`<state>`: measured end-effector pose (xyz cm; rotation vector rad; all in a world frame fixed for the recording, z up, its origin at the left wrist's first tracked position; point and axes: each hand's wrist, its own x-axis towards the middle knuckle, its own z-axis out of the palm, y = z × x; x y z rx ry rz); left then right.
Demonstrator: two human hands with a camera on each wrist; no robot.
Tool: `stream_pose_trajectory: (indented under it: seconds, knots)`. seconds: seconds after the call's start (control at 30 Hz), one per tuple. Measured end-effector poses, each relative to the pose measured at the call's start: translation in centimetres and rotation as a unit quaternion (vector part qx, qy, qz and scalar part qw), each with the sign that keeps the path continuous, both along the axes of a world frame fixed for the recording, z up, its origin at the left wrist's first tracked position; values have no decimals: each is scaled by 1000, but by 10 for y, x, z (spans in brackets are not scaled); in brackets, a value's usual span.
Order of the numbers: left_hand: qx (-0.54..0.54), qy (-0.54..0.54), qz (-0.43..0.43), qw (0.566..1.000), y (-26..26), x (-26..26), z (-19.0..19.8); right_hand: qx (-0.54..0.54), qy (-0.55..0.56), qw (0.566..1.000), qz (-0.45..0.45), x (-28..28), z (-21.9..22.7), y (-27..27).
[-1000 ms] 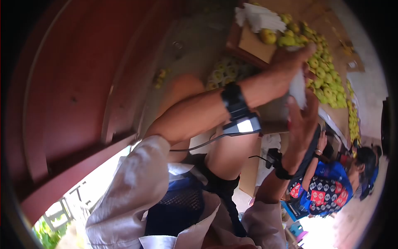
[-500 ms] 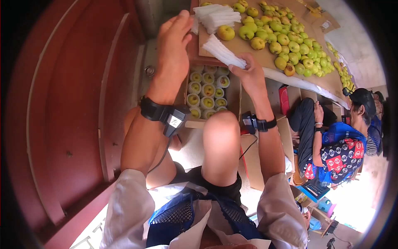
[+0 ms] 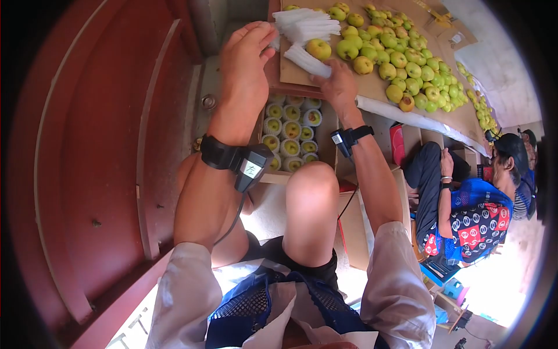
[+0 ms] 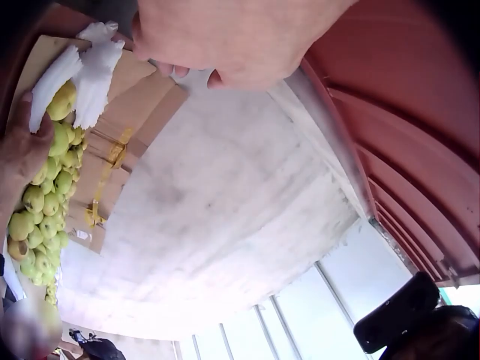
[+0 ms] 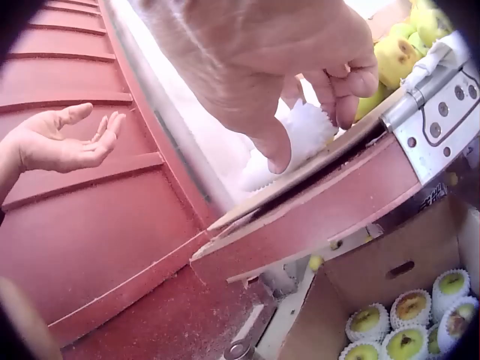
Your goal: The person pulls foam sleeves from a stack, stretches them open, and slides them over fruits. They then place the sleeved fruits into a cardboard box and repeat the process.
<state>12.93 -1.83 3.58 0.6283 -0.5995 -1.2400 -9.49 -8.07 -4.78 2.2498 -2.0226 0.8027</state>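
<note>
My right hand (image 3: 340,87) pinches a white foam fruit net (image 3: 305,60) between thumb and fingers, low over the cardboard-covered tabletop. In the right wrist view the thumb lies along the foam net (image 5: 300,139), close above the table edge. A yellow-green apple (image 3: 318,49) sits just beyond the net. My left hand (image 3: 250,55) is off the table's left corner, fingers loosely bent and holding nothing; the right wrist view shows this left hand (image 5: 67,141) with its palm turned up. Beside its fingertips lies a stack of white foam nets (image 3: 305,24).
Many loose apples (image 3: 401,58) cover the table to the right. Below the table edge stands a cardboard box (image 3: 330,131) of apples in foam nets. A red door panel (image 3: 99,145) is at left. Another person (image 3: 471,203) sits at right.
The hands were together around the white foam, then parted. The right hand has since brought the net left and nearer the single apple. The head view has turned.
</note>
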Motion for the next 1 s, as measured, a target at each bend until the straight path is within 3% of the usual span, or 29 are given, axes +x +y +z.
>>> stream_pose_trajectory:
  seconds: [0.13,0.23,0.37,0.47,0.63,0.67,0.77,0.8,0.83,1.0]
  knots:
    - [0,-4,-3,1000,-5,0,-5,1,0,1000,-9,-1,-5,5]
    - [5,5,-2,1000,-5,2,-5,-20,-48,998,23,-10,-12,7]
    - [-18,20,-3,1000,-9,4,-15,-78,-132,988,-4,-37,-14,23]
    - [-23,40,-22,999,-8,9,-19,-74,-288,955,-11,-64,-6,56]
    - [-15,9,-26,1000,-13,13,-16,31,-375,924,-70,-108,29,170]
    - [19,159,-179,971,-55,47,-44,50,-380,920,-84,-131,20,188]
    - [-2,212,-268,940,-85,52,-64,92,-413,895,-142,-197,-3,238]
    - [-81,80,-187,976,-29,13,-32,102,-429,883,-161,-217,-10,252]
    - [-115,-1,-139,984,-4,-10,-17,117,-433,872,-197,-239,-17,266]
    - [-127,-65,-134,981,-13,-44,-3,188,-460,803,-328,-291,-71,324]
